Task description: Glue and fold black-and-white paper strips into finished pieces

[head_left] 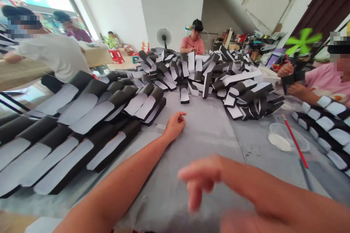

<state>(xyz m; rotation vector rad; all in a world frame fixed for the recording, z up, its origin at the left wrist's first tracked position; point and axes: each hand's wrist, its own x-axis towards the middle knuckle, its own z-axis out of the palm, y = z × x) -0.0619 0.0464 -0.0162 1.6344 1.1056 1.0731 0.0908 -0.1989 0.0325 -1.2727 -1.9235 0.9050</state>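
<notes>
My left hand rests on the grey table cover, near the middle. Its index finger points right, the other fingers curl loosely, and I see nothing held in it. Closest to it on the left are folded black-and-white paper pieces, apart from the hand. My right hand hovers nearer to me over the cover, blurred by motion. Its fingers are bent but apart, with nothing visible between them. To its right lie a red-handled brush and a clear plastic tub with white stuff in it.
Stacked black-and-white paper pieces fill the left side; a loose heap covers the far end. More pieces lie at right. A co-worker in pink sits at right, another at the far end. Others sit at left.
</notes>
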